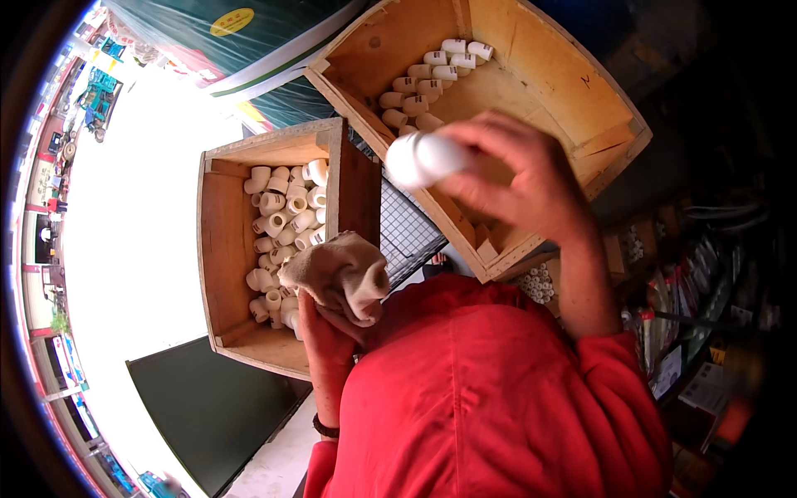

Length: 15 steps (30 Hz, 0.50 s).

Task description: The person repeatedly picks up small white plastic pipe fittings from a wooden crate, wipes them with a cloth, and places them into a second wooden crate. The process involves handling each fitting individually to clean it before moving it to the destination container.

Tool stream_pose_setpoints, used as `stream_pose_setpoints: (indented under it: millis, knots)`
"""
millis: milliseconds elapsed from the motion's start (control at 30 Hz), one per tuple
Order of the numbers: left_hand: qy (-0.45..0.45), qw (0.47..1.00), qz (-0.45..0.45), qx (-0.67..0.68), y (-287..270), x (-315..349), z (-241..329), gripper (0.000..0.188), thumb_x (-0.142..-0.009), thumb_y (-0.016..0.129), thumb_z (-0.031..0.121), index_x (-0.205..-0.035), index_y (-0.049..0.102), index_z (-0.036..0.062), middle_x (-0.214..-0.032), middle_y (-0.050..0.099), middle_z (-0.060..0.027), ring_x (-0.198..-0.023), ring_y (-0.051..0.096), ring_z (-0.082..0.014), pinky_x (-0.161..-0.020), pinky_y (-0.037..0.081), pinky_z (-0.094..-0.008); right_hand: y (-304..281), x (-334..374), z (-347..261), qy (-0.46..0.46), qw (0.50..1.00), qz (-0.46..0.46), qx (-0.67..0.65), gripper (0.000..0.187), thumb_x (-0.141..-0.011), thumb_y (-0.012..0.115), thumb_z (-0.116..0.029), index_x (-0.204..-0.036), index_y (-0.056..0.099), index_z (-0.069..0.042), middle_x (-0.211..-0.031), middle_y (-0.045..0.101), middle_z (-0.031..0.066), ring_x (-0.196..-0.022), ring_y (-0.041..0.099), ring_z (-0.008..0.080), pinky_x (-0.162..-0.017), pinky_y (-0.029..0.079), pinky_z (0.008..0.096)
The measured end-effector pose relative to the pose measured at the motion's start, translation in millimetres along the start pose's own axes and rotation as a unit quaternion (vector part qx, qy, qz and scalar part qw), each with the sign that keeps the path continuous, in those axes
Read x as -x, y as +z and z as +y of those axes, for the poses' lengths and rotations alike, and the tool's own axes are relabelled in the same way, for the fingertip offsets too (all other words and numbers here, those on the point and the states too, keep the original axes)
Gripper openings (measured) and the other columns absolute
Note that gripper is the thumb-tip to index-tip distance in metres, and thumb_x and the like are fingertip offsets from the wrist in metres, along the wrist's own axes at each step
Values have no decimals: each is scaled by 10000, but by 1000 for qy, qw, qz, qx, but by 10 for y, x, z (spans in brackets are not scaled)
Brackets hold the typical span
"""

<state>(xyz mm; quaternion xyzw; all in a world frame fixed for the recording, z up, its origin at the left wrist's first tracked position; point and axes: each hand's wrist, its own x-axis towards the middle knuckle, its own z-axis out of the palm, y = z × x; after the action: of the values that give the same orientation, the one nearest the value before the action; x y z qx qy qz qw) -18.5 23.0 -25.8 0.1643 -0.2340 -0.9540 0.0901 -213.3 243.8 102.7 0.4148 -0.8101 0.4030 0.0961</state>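
A white plastic pipe fitting point(413, 160), seemingly an elbow and smeared by motion, sits between the thumb and fingers of my right hand point(527, 178). That hand is over the near edge of the right wooden box point(544, 124), where several white fittings point(432, 85) lie in rows at the far left. A crumpled beige cloth point(342, 270) is in my left hand point(326, 332), hiding most of its fingers. It is at the near right side of the left wooden box point(224, 249), which contains a loose heap of white elbow fittings point(286, 212).
Between the boxes shows a grid-patterned surface point(407, 228). Green wrapped bundles point(249, 41) stand beyond them. A dark green panel point(212, 415) lies at the lower left. Shelves with small fittings point(538, 284) and bagged goods point(672, 303) line the right side.
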Motion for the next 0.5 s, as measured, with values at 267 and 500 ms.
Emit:
stream_pose_setpoints:
  millis: [267,500]
  knots:
    - [-36,993,26,-106,223,108,-19,589,-980,286,456,-1323,390,-11,-1256,521,-172,-1106,546,-270,-933,454,-375,679,226,-343,-66,983,-109,-131,355,-689,778,-211,-964,619,-54,-871,623,90,-790,628,269,-695,508,351]
    - [-14,980,21,-199,251,122,-34,592,-979,310,463,-1307,395,-23,-1214,544,-178,-1049,584,-252,-850,504,-339,677,286,-337,-26,980,-140,-135,321,-691,772,-198,-932,610,-64,-915,609,81,-834,623,269,-718,511,356]
